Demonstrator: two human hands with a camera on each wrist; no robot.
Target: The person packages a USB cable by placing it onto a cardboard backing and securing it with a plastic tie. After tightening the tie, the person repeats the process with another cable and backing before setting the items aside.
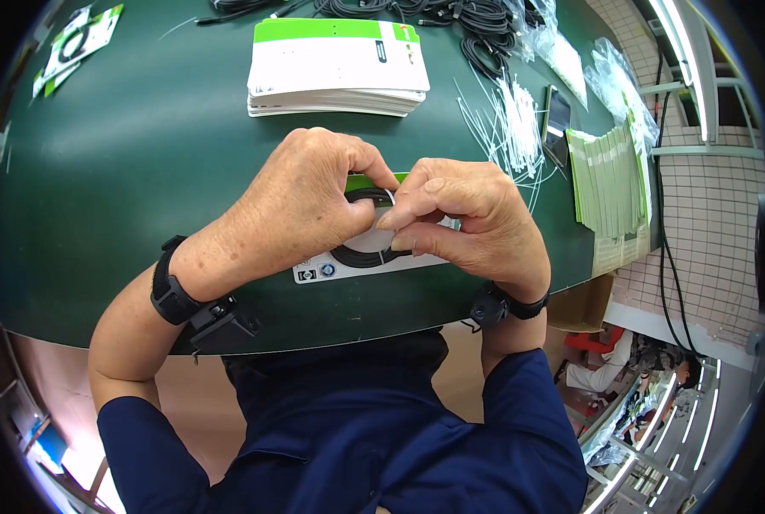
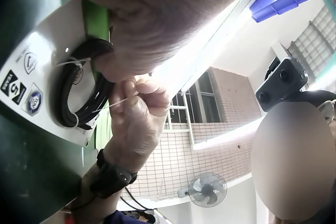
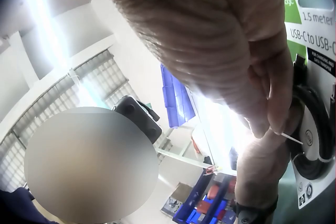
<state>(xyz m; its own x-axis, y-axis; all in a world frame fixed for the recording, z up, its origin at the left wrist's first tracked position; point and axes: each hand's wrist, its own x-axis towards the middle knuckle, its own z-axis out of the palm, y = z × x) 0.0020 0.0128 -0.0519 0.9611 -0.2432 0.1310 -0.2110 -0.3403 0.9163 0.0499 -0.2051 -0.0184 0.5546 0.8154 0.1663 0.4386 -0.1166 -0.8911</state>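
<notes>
A coiled black cable [image 1: 361, 256] lies on a white and green card [image 1: 314, 272] near the table's front edge. The left hand [image 1: 301, 193] curls its thumb and fingers round the coil and the card's far side. Thumb and forefinger of the right hand [image 1: 477, 214] pinch a thin white tie, its strand plain in the left wrist view beside the coil [image 2: 66, 95]. White ties cross the coil at two places there. Printed text on the card [image 3: 315, 29] shows in the right wrist view, where the right fingertips hold the tie's end [image 3: 292, 138] over the coil.
Behind the hands stands a stack of cards [image 1: 335, 73]. Loose white ties [image 1: 515, 128], a phone [image 1: 556, 124] and a row of green-edged cards [image 1: 609, 184] lie to the right. Black cables [image 1: 477, 21] and plastic bags [image 1: 562, 64] are at the back, packaged cables [image 1: 78, 43] far left.
</notes>
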